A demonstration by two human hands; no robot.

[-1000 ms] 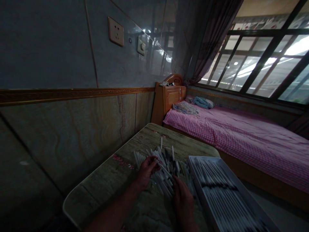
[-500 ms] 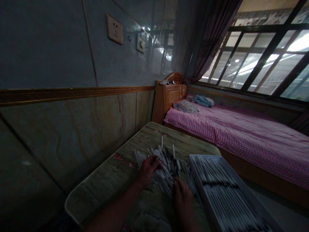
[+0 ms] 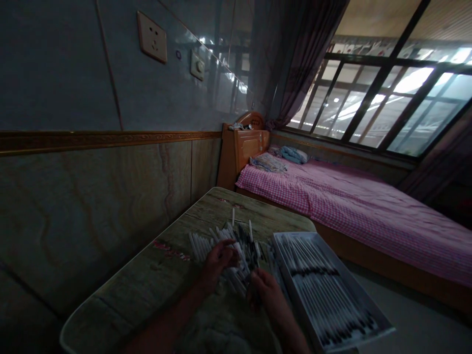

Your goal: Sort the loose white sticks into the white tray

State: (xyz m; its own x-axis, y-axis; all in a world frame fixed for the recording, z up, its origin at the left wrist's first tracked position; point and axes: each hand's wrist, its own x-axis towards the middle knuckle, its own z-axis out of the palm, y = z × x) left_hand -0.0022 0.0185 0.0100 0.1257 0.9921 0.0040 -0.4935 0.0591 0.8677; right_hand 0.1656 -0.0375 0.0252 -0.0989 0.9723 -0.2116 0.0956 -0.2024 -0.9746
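A loose pile of white sticks like pen barrels [image 3: 200,246], with dark pieces among them, lies on the marbled table [image 3: 147,275]. My left hand [image 3: 221,256] is over the pile, its fingers apart and slightly bent, with nothing seen gripped in it. Close by on the right, my right hand [image 3: 262,286] is closed at the pile's near edge; what it holds, if anything, is too dark to tell. A white tray [image 3: 300,314] right of the hands bears rows of white sticks with dark ends.
Behind the table stands a bed with a pink checked cover [image 3: 317,191] and a wooden headboard [image 3: 245,147]. A tiled wall [image 3: 140,182] runs along the left. A barred window [image 3: 368,103] is at the back right.
The whole view has shifted, so things sit further left and more of the tray shows. My left fingers have spread from a pinch. My right hand remains closed and has turned slightly.
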